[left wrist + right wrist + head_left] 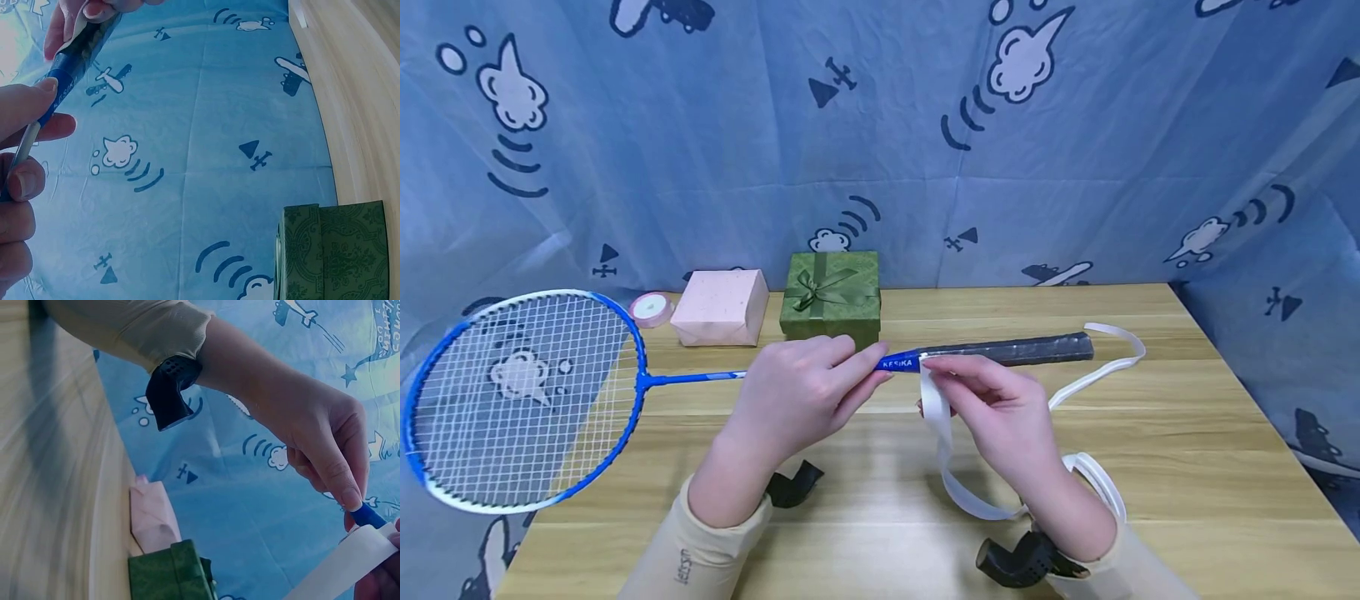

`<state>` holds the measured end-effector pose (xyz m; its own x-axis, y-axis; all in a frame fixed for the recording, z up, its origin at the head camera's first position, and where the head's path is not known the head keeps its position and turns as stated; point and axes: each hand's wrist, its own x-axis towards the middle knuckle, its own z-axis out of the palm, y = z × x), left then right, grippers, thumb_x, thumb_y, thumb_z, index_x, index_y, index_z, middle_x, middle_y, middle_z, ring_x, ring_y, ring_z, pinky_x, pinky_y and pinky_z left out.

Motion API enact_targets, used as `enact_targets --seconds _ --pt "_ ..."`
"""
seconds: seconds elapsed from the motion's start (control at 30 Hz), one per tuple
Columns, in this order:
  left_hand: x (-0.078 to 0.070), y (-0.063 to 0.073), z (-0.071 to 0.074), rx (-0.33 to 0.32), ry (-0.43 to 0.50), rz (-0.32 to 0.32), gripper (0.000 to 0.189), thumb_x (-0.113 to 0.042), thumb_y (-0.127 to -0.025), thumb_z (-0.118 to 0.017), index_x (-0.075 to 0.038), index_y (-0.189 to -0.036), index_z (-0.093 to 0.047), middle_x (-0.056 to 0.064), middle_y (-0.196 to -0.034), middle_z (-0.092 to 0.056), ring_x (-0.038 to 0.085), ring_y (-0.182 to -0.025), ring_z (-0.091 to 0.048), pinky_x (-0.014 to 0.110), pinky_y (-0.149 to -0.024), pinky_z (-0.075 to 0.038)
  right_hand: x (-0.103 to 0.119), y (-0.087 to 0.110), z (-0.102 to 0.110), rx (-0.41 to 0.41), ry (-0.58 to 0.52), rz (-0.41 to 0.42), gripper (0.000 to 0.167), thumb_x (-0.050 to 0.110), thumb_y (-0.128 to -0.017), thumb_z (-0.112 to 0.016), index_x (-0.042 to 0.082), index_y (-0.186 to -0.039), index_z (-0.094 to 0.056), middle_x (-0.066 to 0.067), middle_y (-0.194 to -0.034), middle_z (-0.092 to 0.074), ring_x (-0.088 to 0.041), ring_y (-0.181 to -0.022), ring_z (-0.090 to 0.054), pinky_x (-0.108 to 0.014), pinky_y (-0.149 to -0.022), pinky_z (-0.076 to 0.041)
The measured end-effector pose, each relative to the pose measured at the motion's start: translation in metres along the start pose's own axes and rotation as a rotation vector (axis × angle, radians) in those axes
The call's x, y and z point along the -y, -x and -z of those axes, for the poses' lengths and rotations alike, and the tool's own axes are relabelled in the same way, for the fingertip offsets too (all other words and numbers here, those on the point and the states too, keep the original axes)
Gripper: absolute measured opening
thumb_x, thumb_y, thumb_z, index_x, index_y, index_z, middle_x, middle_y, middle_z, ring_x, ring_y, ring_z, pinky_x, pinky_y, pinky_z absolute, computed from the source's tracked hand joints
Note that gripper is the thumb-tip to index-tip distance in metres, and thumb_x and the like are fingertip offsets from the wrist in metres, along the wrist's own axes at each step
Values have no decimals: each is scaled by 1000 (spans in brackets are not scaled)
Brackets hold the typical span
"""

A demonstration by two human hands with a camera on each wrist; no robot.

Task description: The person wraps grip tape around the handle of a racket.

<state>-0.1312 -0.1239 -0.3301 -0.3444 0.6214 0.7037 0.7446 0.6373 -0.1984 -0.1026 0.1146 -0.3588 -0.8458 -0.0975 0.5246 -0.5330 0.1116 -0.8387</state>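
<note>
Two hands [801, 392] [1018, 421], one racket [696, 377], one tape [936, 408], two boxes [718, 308] [853, 296], one spool [651, 309].

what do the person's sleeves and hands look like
The left sleeve is cream with small dark lettering; the right sleeve is also cream. A bent black device pokes out by the left one, another by the right. Left hand and right hand: no gloves.
</note>
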Motion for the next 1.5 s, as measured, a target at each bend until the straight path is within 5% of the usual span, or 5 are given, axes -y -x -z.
enact_targets --seconds 0.57,0.73,0.83,1.07,1.5 --pt "0 0 2 1 9 21 22 -29 -104 -62 -12 -94 -70 -4 -69 -57 11 -50 -51 25 -44 -39 -6 1 -4 -27 59 -53 26 0 -97 -69 3 -121 -75 5 -120 -76 -9 -115 -69 -20 -94 -53" --pt "-5 -2 2 -14 31 30 12 -18 -101 -66 -15 -108 -75 -4 -71 -56 12 -51 -47 24 -44 -35 -5 0 -3 -35 56 -60 27 0 -97 -69 7 -123 -75 -7 -126 -74 -15 -129 -64 -23 -104 -50" --pt "-9 -4 3 -26 13 43 31 -2 -97 -62 -21 -118 -75 -4 -73 -54 13 -52 -42 24 -47 -29 -3 -1 -3 -26 37 -58 27 1 -98 -68 7 -123 -75 -8 -129 -73 -19 -135 -60 -27 -109 -48" --pt "-19 -6 4 6 4 81 42 11 -93 -55 -20 -118 -70 -1 -88 -61 17 -66 -55 27 -49 -36 -6 2 -9 -19 58 -19 26 0 -97 -69 9 -120 -77 -4 -131 -72 -17 -129 -65 -27 -107 -50" --pt "-13 -2 -3 -90 11 -7 55 4 -97 -53 -31 -135 -70 0 -81 -56 13 -58 -43 24 -47 -27 -3 2 -7 -12 57 -70 25 4 -99 -68 6 -123 -75 -1 -124 -75 -11 -115 -70 -23 -97 -54"
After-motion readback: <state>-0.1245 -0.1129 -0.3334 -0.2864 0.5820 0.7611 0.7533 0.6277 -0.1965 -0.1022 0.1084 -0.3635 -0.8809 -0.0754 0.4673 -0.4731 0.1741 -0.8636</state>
